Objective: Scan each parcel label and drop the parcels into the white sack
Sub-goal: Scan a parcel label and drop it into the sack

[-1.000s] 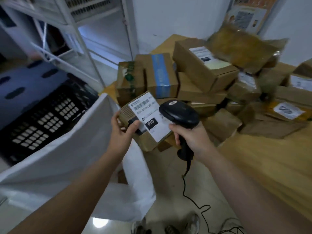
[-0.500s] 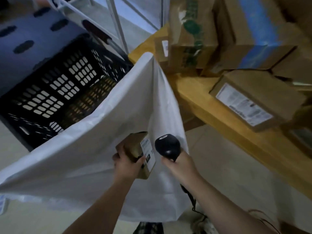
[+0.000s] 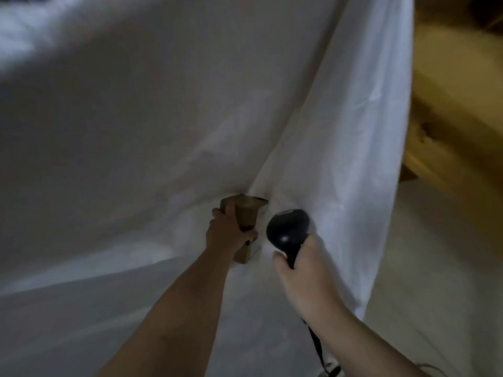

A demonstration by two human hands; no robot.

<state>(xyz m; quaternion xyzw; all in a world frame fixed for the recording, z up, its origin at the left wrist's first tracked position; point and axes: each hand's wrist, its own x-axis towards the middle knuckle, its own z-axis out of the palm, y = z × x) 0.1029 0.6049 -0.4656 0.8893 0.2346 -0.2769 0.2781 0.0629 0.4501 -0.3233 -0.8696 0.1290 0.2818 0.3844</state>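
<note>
The white sack fills nearly the whole view, its cloth folding down to a crease at the centre. My left hand grips a small brown cardboard parcel and presses it against the sack at that crease; its label faces away from me. Just to the right, my right hand holds the black barcode scanner by its handle, head up, with its cord trailing down past my wrist. The frame is blurred by motion.
The yellow wooden table edge runs down the right side, with pale floor below it. The other parcels and the black crate are out of view.
The view has dropped and closed in on the sack. My left hand carried the parcel from in front of the scanner down and forward to the sack's fold; the scanner hand followed beside it.
</note>
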